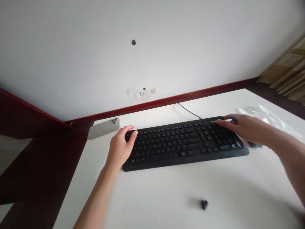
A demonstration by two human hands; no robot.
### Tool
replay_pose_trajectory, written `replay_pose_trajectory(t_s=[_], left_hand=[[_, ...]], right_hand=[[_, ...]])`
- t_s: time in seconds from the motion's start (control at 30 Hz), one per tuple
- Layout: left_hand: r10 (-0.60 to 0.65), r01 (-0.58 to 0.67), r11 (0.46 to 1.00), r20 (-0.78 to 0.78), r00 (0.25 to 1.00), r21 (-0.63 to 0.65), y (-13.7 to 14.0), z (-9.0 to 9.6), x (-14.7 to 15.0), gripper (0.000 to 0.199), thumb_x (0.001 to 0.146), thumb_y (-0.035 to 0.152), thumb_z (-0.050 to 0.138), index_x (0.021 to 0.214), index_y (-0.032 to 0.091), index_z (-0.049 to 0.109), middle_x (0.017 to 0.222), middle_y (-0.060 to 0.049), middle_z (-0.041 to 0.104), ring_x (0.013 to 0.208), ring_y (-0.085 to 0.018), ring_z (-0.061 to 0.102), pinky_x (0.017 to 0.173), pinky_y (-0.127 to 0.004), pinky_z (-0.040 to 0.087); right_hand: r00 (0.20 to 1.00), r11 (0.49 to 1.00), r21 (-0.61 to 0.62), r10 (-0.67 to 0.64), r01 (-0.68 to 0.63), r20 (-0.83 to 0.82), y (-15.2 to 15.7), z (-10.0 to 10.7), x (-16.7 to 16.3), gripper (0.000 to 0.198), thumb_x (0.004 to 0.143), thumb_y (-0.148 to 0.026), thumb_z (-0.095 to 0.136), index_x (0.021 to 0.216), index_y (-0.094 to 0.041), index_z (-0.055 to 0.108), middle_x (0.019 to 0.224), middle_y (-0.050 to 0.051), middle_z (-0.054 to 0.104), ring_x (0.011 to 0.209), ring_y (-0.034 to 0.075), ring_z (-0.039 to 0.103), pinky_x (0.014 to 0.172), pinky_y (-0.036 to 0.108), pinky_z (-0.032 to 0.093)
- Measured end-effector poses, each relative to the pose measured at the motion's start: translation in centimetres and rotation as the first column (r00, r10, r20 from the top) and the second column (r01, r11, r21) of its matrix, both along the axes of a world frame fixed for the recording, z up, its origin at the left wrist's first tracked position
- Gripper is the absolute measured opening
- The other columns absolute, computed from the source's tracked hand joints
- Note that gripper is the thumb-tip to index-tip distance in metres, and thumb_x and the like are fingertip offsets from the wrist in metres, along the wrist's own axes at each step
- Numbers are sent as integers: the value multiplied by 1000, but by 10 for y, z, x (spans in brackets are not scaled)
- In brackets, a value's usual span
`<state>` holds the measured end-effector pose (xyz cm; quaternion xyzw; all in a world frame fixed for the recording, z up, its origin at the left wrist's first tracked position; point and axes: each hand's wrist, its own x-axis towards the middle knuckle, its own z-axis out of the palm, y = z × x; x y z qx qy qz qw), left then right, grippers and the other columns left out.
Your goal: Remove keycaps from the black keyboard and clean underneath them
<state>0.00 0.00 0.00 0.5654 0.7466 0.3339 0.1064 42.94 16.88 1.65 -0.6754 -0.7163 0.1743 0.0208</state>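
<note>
A black computer keyboard [166, 146] lies at a slant across the white table, its keys facing up. Around its left end my left hand [122, 144] is closed, thumb on top and fingers over the far edge. My right hand [240, 125] holds the far right corner, with the thumb on the top face. Something small and blue [233, 119] shows at the right fingers; its kind is unclear. Nearer to me lies a small black piece [204, 204], blurred, perhaps a keycap.
A phone [105, 128] lies face down at the table's left far corner. Clear plastic wrapping [264, 116] sits to the right, partly behind my right arm. The keyboard's cable [188, 110] runs over the table's far edge toward the wall, where sockets [153, 91] sit.
</note>
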Motion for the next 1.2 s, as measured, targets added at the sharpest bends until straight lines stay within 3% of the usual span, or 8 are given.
replay_pose_trajectory(t_s=[0.1,0.23,0.47,0.53,0.67,0.87,1.1,1.2], left_hand=[[2,-2,1000,-53,999,-2,1,3,3,27,102,44,59,115,26,75,123,-6,81,118,-29,74,109,-45,54],[12,-14,1000,-88,996,-28,1,6,5,25,102,43,60,112,27,76,122,-4,81,117,-28,74,106,-43,54],[3,-4,999,-25,1000,-33,2,4,1,24,102,44,61,108,27,77,117,-2,83,114,-25,75,101,-36,53],[5,-5,1000,-9,1000,-28,4,1,-1,25,102,44,61,108,27,77,117,-3,83,114,-26,75,99,-35,53],[36,-35,999,22,999,-27,9,-5,-6,27,102,45,60,107,26,78,116,-4,83,115,-26,74,96,-33,51],[90,-87,994,43,995,-60,13,-9,-12,30,102,48,58,105,26,79,108,-4,83,102,-24,73,83,-30,45],[66,-66,998,44,997,-21,13,-11,-16,34,105,48,54,100,24,76,99,-4,81,93,-21,70,76,-27,39],[80,-77,996,51,995,-51,14,-11,-16,33,105,48,54,100,24,76,101,-5,81,95,-22,70,76,-28,38]], right_hand=[[1000,999,42,22,-21,-12,-9,5,-4,54,96,-69,54,110,-22,75,91,11,77,76,27,69,73,39,47],[995,971,238,59,-39,-80,-18,14,-14,46,97,-60,59,125,-25,73,98,9,77,78,24,67,73,36,44],[913,914,319,332,-251,-234,-65,41,-42,31,97,-54,64,105,-28,79,78,0,70,67,17,58,66,31,42],[847,915,266,388,-304,-363,-86,45,-53,44,103,-62,54,102,-26,78,77,1,69,68,17,57,66,31,44],[623,859,200,484,-470,-614,-116,47,-81,65,110,-66,33,105,-21,79,92,7,74,88,21,67,85,34,51],[780,877,225,480,-423,-401,-132,58,-140,63,112,-58,34,97,-21,83,70,3,67,68,18,64,70,30,45],[659,867,115,449,-485,-604,-158,42,-209,41,106,-44,56,90,-17,83,74,4,78,71,18,74,72,26,53],[708,883,191,460,-429,-536,-163,26,-212,38,106,-39,57,85,-18,82,74,5,79,74,20,75,75,27,52]])
